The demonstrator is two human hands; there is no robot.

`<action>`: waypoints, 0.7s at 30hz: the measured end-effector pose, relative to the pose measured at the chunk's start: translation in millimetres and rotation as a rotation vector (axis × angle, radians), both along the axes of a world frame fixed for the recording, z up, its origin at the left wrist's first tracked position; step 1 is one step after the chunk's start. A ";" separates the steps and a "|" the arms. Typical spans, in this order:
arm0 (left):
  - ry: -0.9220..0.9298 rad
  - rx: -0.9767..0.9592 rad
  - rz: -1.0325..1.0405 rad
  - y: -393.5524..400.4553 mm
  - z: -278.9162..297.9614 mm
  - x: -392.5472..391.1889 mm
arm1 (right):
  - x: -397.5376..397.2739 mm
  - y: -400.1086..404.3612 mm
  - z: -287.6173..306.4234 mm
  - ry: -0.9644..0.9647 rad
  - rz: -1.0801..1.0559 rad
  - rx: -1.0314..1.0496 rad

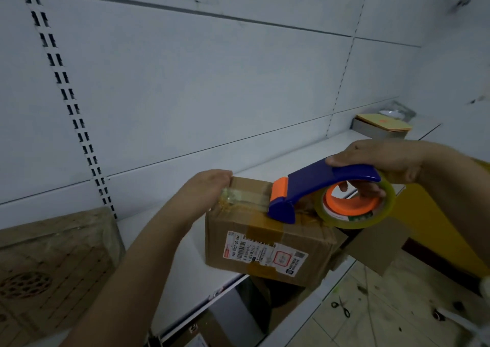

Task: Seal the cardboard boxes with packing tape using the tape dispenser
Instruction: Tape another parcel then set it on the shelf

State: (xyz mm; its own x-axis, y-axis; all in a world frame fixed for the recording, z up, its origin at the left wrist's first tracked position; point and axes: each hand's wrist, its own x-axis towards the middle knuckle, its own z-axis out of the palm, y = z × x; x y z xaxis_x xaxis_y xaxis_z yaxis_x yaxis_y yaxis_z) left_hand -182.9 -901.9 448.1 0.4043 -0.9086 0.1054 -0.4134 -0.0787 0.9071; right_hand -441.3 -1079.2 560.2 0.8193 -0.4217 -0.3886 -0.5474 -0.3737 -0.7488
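A small cardboard box (265, 243) with a shipping label on its near side stands at the front edge of a white shelf. A strip of clear tape (244, 196) runs across its top. My left hand (209, 187) presses the far left end of that strip over the box's corner, fingers bent over the edge. My right hand (376, 169) grips the blue handle of the tape dispenser (318, 187), fingers through the orange core of the tape roll (358, 206). The dispenser's orange and blue head rests on the box top, at the strip's right end.
A wooden slatted crate (47, 267) stands on the shelf (169, 253) at the left. A grey box with tan envelopes (381, 127) lies far back right. Scissors (342, 308) lie on the tiled floor below. A loose cardboard flap (379, 246) hangs right of the box.
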 end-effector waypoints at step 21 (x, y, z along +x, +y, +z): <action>-0.521 0.516 -0.094 -31.7 1.2 6.6 | -34.6 -33.0 12.2 -0.028 -0.117 0.043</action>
State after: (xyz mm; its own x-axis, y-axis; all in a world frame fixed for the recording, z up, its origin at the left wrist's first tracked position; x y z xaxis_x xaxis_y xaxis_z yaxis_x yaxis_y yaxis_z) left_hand -176.2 -933.7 449.3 0.3363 -0.9228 -0.1880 -0.8065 -0.3853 0.4485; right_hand -475.9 -1112.2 572.5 0.7762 -0.4987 -0.3858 -0.5641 -0.2759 -0.7783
